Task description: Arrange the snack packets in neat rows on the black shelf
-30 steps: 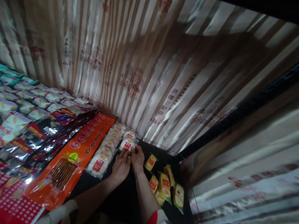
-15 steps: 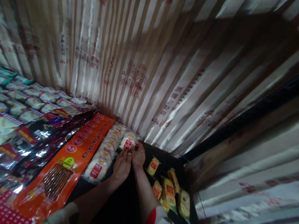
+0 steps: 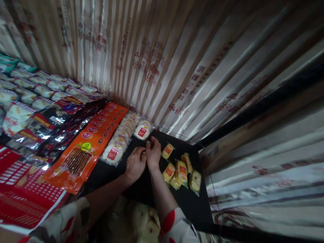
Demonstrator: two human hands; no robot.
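Note:
A white round pastry in a clear wrapper with a red label (image 3: 143, 129) lies on the black tabletop by the curtain. Just below it is my left hand (image 3: 136, 163), fingers curled inward; whether anything is inside them is hidden. Close beside it, my right hand (image 3: 153, 154) has its thumb and bent fingers apart, with nothing visible between them. Both hands are apart from the pastry. To the left runs an overlapping row of the same wrapped white pastries (image 3: 114, 151). Right of my hands lie several small yellow wrapped cakes (image 3: 182, 172).
A long orange snack packet (image 3: 85, 146) lies left of the pastry row. Beyond it are dark shiny packets (image 3: 42, 124), white snack bags (image 3: 18, 118) and green bags (image 3: 2, 65). A red printed cover (image 3: 12, 184) hangs at the front left. A striped curtain (image 3: 146, 66) stands behind.
Both hands have drawn back from the single white pastry, which now lies uncovered. My left fingers have curled in. The view has tilted downward.

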